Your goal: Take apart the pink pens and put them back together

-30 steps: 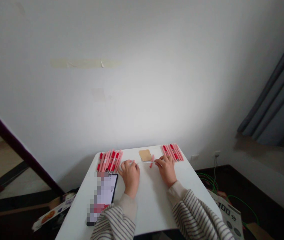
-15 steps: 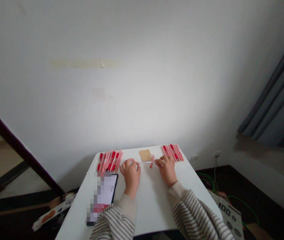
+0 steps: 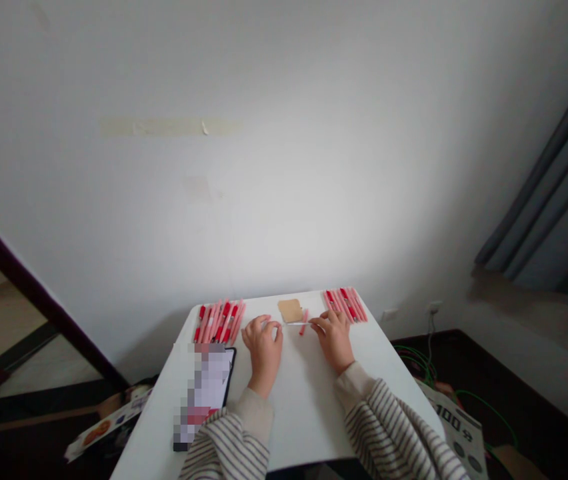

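A thin white rod, by its look a pen refill (image 3: 296, 324), stretches level between my two hands above the white table. My left hand (image 3: 264, 343) pinches its left end between thumb and finger. At the other end, the fingertips of my right hand (image 3: 334, 339) are closed on it. Just beyond the rod lies a single pink pen barrel (image 3: 305, 316), partly crossed by it in view. A tan square pad (image 3: 291, 310) rests beside that barrel, farther back. The tips of the rod are hidden by my fingers.
Several pink and red pens (image 3: 220, 321) lie in a row at the table's back left, and another row of pens (image 3: 345, 305) at the back right. A phone (image 3: 219, 377), partly blurred out, lies left of my left forearm. The wall (image 3: 284, 200) rises behind the table (image 3: 304, 420).
My left hand has shifted very slightly to the right along with its grip on the refill. My right hand and the things on the table look the same.
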`<state>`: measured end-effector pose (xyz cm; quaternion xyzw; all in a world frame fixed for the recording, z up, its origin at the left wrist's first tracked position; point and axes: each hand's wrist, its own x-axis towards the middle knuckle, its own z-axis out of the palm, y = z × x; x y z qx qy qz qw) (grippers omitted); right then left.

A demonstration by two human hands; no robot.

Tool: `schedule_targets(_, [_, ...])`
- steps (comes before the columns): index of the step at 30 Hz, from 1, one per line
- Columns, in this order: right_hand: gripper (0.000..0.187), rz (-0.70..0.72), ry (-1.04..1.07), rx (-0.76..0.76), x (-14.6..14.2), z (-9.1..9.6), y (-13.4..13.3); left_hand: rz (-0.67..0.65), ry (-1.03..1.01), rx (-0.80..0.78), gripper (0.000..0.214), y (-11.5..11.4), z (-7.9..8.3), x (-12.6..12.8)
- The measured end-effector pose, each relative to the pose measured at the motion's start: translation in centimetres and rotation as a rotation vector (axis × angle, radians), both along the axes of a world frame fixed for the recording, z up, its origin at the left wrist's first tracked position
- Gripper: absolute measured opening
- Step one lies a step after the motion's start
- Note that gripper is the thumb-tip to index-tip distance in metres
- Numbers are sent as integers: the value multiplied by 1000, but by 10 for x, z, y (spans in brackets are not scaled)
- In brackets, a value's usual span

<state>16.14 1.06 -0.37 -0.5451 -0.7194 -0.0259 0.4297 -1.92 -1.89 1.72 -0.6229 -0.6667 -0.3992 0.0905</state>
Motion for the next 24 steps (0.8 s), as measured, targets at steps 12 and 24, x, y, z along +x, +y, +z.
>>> schedule_targets(12, [13,-11,-15,-55,-1,2,-1,-15,2,-7,14,-1,1,1])
schedule_targets(24, [11,-3,-41,-39,-2,4,-3,-90,11,-27,12,0,0,2])
